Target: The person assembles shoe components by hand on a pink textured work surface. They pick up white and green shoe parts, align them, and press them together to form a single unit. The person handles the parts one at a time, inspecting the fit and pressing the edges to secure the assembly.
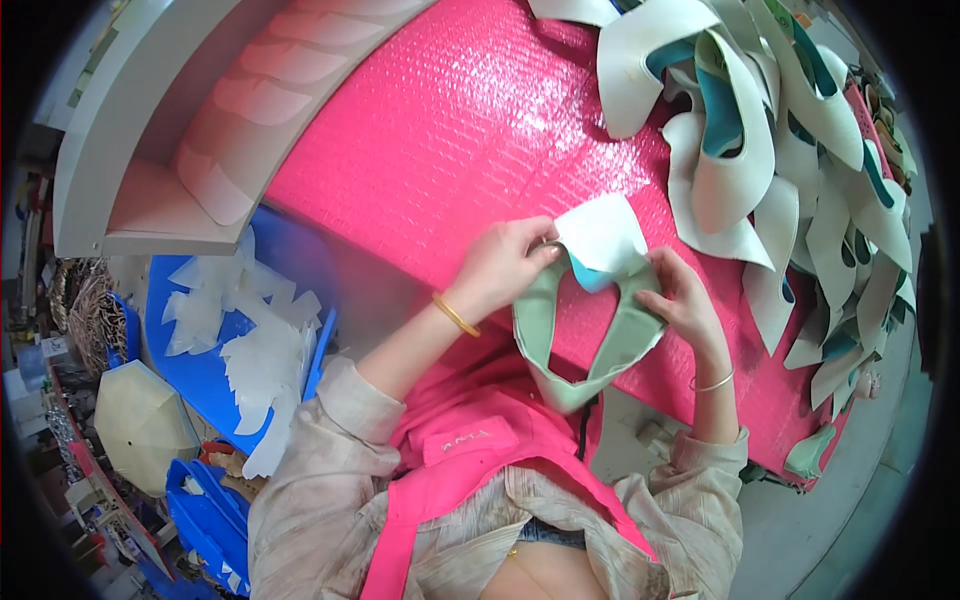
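Between my two hands is a shoe upper (pixel 628 350), pale green on the side facing me, with a white toe part (pixel 605 222) and a bit of teal lining under it. Its opening forms a loop that hangs toward my apron. My left hand (pixel 508 258) pinches the upper's left edge near the white part. On the other side, my right hand (pixel 685 295) grips the right edge between thumb and fingers. The upper is held just above the near edge of the pink-covered table (pixel 430 130).
Many white shoe uppers (pixel 735 190) with teal linings lie heaped on the table's right side. At the far left stands a light box-like shelf (pixel 135 150) with pale cut pieces (pixel 270 100). Below it, a blue bin (pixel 190 385) holds white translucent scraps. A cream umbrella (pixel 145 425) is farther left.
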